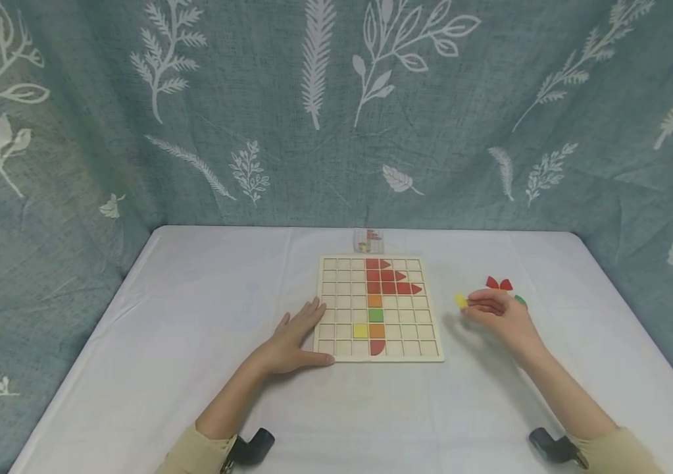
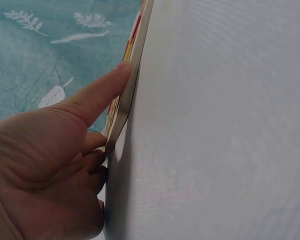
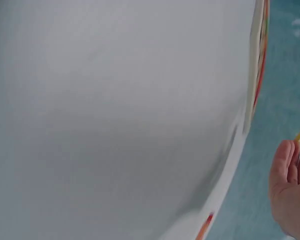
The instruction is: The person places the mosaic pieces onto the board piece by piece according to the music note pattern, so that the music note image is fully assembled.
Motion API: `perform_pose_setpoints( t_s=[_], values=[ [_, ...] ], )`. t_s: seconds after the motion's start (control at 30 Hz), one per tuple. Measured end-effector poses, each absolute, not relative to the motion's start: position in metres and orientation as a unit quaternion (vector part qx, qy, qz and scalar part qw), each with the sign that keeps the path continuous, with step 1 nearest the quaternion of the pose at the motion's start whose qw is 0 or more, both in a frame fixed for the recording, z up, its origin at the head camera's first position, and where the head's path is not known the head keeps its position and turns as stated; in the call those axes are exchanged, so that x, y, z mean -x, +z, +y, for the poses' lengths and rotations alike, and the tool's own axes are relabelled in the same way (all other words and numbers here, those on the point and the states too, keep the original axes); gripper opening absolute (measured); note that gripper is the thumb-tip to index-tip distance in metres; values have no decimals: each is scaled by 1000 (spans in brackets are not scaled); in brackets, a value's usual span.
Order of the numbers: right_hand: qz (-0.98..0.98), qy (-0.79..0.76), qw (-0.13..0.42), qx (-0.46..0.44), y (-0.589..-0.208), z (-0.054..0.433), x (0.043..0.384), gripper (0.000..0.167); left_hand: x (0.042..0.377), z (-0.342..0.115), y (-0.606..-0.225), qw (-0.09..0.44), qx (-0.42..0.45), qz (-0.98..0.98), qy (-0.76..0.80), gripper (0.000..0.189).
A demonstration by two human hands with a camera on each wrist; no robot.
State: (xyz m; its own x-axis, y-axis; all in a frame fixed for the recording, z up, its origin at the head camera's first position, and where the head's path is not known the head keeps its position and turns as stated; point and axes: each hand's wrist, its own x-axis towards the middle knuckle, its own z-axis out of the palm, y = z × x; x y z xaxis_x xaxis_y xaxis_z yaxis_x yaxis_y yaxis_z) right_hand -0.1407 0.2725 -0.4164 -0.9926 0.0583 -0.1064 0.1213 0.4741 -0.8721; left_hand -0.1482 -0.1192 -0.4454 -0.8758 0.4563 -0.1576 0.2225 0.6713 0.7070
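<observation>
A wooden grid board [image 1: 410, 359] lies on the white table. Red squares and triangles [image 1: 386, 288] form stepped rows on it; below them run orange, green [image 1: 375, 315], orange and a rounded red piece, with a yellow square [image 1: 360, 331] beside the lower orange one. My left hand [image 1: 289, 349] rests at the board's left front corner, fingers extended and spread; in the left wrist view its thumb [image 2: 102, 92] lies against the edge. Right of the board, my right hand [image 1: 504, 322] pinches a yellow piece [image 1: 461, 300] above the table. Its exact shape is partly hidden by the fingers.
Behind the board stands a small card [image 1: 368, 241] with a similar coloured pattern. Loose red pieces [image 1: 506, 284] and a green piece [image 1: 520, 300] lie just beyond the right hand, partly covered by it. A teal leaf-patterned curtain [image 1: 289, 184] borders the table.
</observation>
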Motion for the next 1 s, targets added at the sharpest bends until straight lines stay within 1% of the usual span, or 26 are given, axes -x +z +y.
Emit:
perform_pose_setpoints(
  t_s=[0.17, 0.27, 0.43, 0.53, 0.67, 0.77, 0.9, 1.0],
  values=[
    [857, -511, 54, -20, -421, 240, 143, 45, 148, -118, -446, 163, -186, 901, 358, 98],
    [855, -514, 71, 9, -425, 222, 144, 38, 148, -118, -447, 162, -184, 902, 357, 99],
    [863, -491, 96, 72, -427, 190, 143, 23, 148, -117, -448, 159, -180, 903, 357, 99],
    [877, -450, 107, 129, -428, 171, 142, 17, 148, -117, -449, 158, -182, 902, 357, 99],
    [887, -391, 98, 227, -433, 153, 143, 16, 148, -118, -449, 160, -185, 901, 359, 98],
    [889, -348, 82, 285, -434, 145, 144, 15, 148, -118, -448, 162, -188, 899, 360, 98],
    [894, -305, 72, 320, -431, 138, 145, 11, 148, -119, -447, 163, -191, 898, 361, 98],
    [895, -298, 70, 326, -430, 137, 145, 10, 148, -119, -448, 163, -189, 899, 360, 98]
  ],
)
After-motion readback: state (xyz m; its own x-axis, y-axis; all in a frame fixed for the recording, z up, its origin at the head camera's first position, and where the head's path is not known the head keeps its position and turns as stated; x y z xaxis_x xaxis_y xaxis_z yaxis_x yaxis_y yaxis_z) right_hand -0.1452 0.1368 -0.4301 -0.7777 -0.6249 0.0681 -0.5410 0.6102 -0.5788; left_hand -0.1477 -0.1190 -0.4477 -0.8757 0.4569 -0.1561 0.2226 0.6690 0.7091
